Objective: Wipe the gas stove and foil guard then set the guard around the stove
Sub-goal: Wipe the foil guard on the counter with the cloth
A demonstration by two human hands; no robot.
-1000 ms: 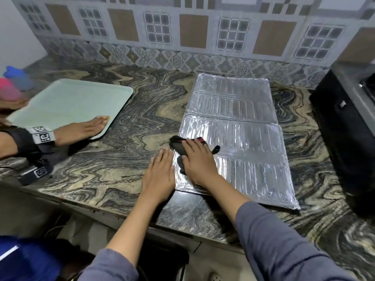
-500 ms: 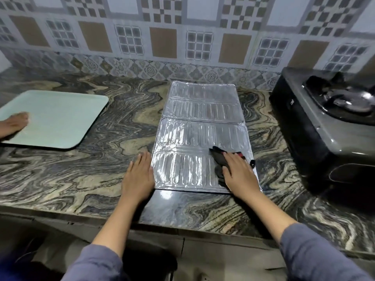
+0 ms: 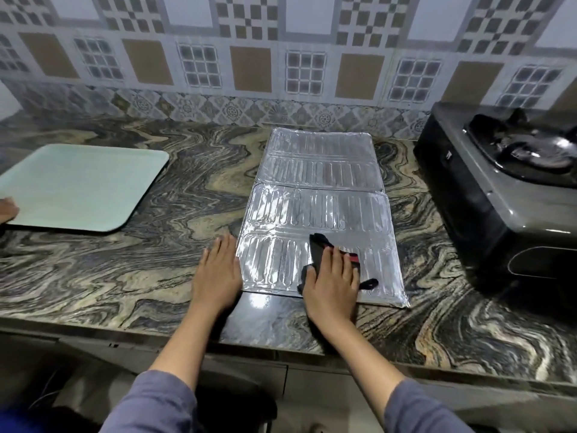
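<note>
The silver foil guard [image 3: 321, 195] lies flat and unfolded on the marbled counter, running from the wall toward me. My right hand [image 3: 332, 281] presses a black cloth with a red stripe [image 3: 320, 250] onto the guard's near panel. My left hand [image 3: 218, 273] lies flat, fingers together, on the counter at the guard's near left edge, holding nothing. The dark grey gas stove [image 3: 499, 195] stands at the right, its black burner top partly cut off by the frame edge.
A pale green tray [image 3: 78, 185] rests on the counter [image 3: 156, 270] at the left, with another person's fingers [image 3: 7, 210] at its near left edge. The tiled wall runs along the back. The counter's front edge is just below my hands.
My right hand and the cloth slid from the guard's left side to its right, then back toward the middle. The view swung right, bringing the stove in. My left hand stayed put.
</note>
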